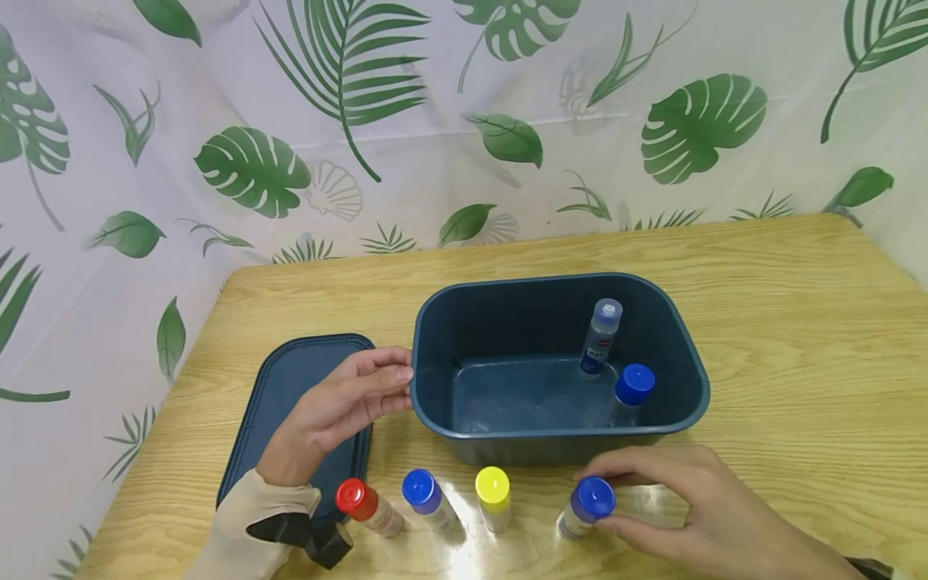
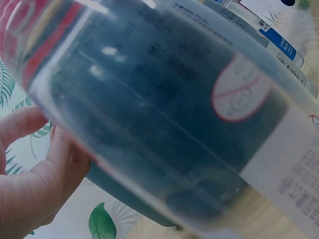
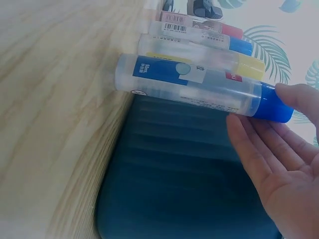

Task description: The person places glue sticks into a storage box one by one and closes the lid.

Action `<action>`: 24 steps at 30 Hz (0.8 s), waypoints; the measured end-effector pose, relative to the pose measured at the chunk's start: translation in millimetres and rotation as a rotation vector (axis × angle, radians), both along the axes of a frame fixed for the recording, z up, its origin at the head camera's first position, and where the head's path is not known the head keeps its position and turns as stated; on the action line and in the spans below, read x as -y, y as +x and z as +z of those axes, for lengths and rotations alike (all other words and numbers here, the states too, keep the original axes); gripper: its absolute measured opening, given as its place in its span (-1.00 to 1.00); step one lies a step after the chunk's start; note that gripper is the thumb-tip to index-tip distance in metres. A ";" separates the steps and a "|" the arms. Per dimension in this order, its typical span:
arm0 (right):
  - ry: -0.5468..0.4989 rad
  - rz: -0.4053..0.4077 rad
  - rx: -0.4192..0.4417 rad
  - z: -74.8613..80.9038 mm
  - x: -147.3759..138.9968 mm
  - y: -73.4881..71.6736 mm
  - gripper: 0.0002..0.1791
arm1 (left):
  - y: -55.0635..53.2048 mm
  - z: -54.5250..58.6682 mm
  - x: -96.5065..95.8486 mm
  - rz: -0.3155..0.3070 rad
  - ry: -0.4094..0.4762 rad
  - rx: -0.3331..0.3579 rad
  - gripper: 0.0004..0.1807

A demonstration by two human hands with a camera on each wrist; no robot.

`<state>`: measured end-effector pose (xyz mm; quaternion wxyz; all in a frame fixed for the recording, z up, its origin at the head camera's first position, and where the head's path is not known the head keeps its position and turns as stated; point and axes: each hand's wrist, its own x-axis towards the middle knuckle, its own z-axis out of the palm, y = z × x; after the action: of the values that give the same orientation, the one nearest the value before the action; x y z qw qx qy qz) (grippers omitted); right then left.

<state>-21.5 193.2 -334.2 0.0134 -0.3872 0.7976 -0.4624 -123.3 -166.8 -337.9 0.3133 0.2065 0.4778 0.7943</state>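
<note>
At the front of the dark blue bin, my right hand pinches the blue cap of a clear liquid glue bottle between thumb and fingers. The bottle stands upright. My left hand touches the outside of the bin's left end, fingers extended and thumb at the rim. Inside the bin, towards its right end, are a glue bottle with a clear cap and one with a blue cap. A large, blurred red-capped bottle fills much of the left wrist view, covering part of the bin.
To the left of the held bottle stand a yellow-capped bottle, another blue-capped bottle and the red-capped bottle. The bin's dark lid lies flat on the wooden table, under the left forearm. Leaf-print cloth covers the wall.
</note>
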 end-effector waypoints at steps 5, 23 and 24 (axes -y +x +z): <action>-0.011 -0.013 0.037 2.0 -0.9 1.8 -0.53 | 1.0 1.4 -0.8 0.006 -0.010 0.004 -0.85; -0.073 0.002 -0.161 40.7 6.5 2.0 -0.42 | 1.4 1.2 0.1 0.012 -0.014 0.010 -0.84; -0.100 0.019 -0.192 42.9 7.3 0.0 -0.44 | 1.1 1.1 0.2 0.011 -0.014 0.008 -0.84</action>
<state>-21.6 186.0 -291.4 -0.0779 -0.4375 0.7673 -0.4624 -122.1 -167.0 -336.8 0.3122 0.1984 0.4832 0.7935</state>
